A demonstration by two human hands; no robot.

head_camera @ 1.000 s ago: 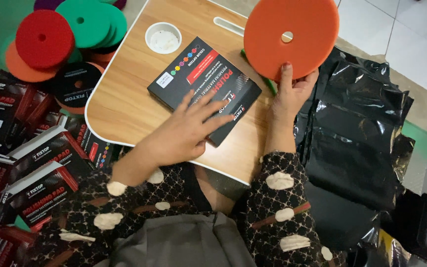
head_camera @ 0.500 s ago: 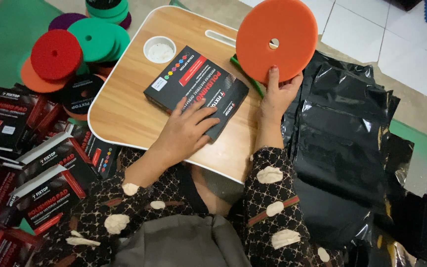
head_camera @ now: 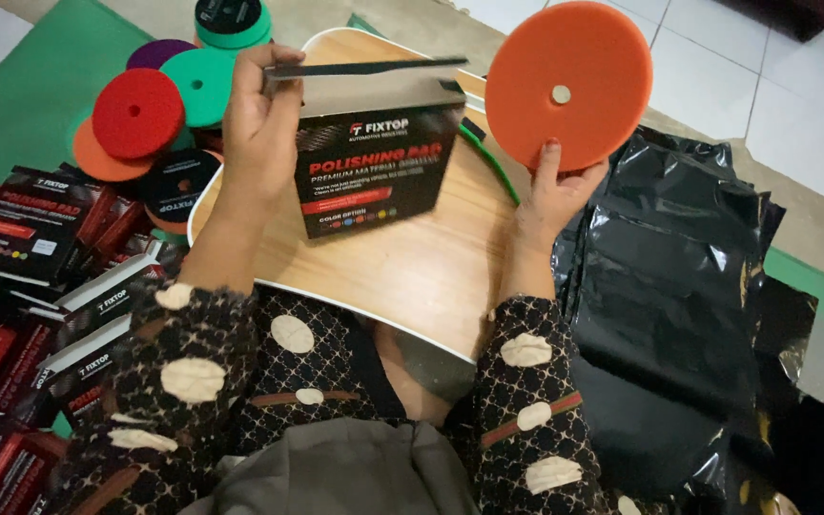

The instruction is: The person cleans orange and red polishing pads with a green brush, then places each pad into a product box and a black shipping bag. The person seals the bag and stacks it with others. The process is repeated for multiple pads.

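My left hand (head_camera: 257,132) grips a black cardboard box (head_camera: 379,162) by its left side and holds it upright above the small wooden lap table (head_camera: 431,272); the box's top flap stands open. My right hand (head_camera: 553,189) holds a round orange foam pad (head_camera: 569,86) by its lower edge, raised and facing me, to the right of the box. The pad has a small pale hole in its middle.
Red, green, purple and orange foam pads (head_camera: 159,95) lie stacked at the upper left on a green mat. Several flat black-and-red boxes (head_camera: 40,277) are piled at the left. A heap of black plastic bags (head_camera: 679,286) lies at the right on the tiled floor.
My left hand has picked the box up off the table, where it lay flat, and stood it upright with its flap open. The orange pad stays raised in my right hand.
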